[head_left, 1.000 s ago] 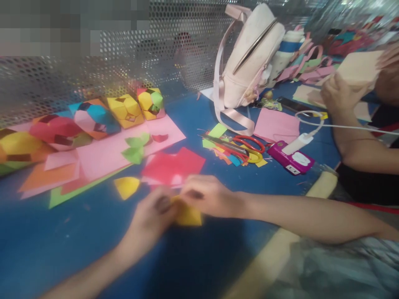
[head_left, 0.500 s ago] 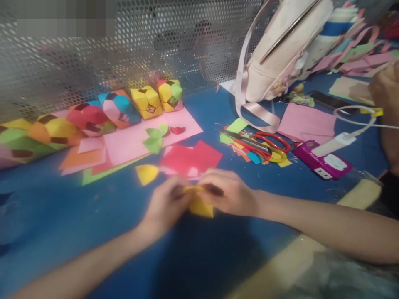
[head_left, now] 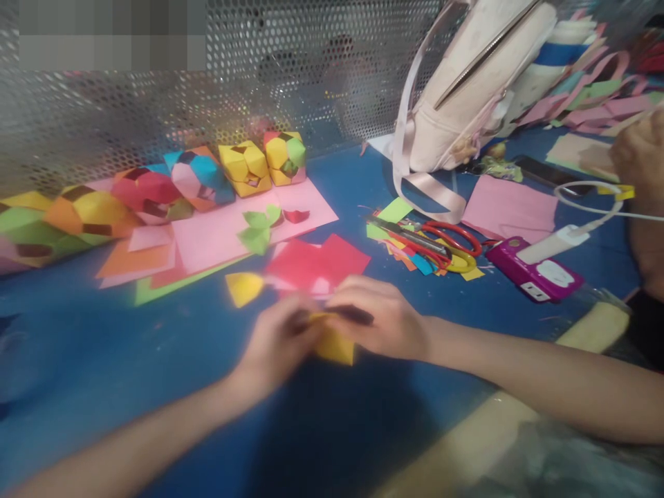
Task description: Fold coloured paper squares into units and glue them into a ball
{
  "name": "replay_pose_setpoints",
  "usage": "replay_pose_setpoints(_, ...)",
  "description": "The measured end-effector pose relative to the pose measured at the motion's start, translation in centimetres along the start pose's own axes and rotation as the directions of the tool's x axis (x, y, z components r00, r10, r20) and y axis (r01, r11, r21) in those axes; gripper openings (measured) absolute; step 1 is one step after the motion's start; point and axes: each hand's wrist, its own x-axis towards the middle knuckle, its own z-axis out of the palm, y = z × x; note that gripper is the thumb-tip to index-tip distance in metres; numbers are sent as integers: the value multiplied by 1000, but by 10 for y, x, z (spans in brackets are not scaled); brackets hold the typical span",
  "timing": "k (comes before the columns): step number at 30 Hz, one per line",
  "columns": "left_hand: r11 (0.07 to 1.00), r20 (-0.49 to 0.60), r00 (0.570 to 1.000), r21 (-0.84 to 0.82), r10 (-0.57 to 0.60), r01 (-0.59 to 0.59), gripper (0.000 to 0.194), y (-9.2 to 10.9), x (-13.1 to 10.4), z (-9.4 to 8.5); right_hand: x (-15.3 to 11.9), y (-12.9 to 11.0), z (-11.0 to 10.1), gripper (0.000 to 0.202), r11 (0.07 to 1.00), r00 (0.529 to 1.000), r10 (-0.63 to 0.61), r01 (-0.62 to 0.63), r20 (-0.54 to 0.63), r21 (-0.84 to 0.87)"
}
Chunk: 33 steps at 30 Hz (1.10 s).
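Between my two hands is a small folded piece of yellow paper (head_left: 336,346), held just above the blue table. My left hand (head_left: 283,330) pinches its left side, and my right hand (head_left: 381,319) grips its upper right edge. The fingers are closed and partly hide the paper. Just beyond the hands lie red paper sheets (head_left: 316,261) over pink ones. A loose yellow folded piece (head_left: 244,289) rests left of them. Behind it, a green folded piece (head_left: 258,229) and a small red piece (head_left: 296,216) sit on pink paper (head_left: 212,238).
Several folded paper balls (head_left: 243,169) line the perforated metal panel (head_left: 233,83). At right are red-handled scissors (head_left: 451,238) on paper scraps, a purple power strip (head_left: 534,270) with a white plug, and a pale bag (head_left: 467,90). Another person's hand (head_left: 640,149) is at the right edge.
Both hands keep hold of the yellow paper in nearly the same place. Only slight finger movement and a small shift of the camera show.
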Motion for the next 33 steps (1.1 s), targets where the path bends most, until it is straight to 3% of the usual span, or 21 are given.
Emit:
replay_pose_setpoints(5,998,67,997,37,45,-47,9,0,-1,1,2,-2,3,9,996,996,-88,88,-28,-8)
replay_pose_setpoints(15,992,136,988,86,77,-90,14,6,1,3,-2,-4,4,10,999,999,-24,23,28,34)
replay_pose_setpoints(23,984,158,982,130,104,-125,12,10,0,6,-4,-7,7,14,996,998,-44,46,38,-71)
replay_pose_setpoints(27,989,81,991,91,111,-118,9,7,-1,5,-2,-7,5,7,1000,999,-21,21,25,-10)
replay_pose_setpoints(30,993,-63,992,56,107,-103,6,2,-1,2,-1,-5,4,11,998,998,60,-60,-3,-24)
replay_pose_setpoints(33,995,-98,992,76,76,-69,7,0,1,1,0,-2,4,18,994,997,79,-78,2,-73)
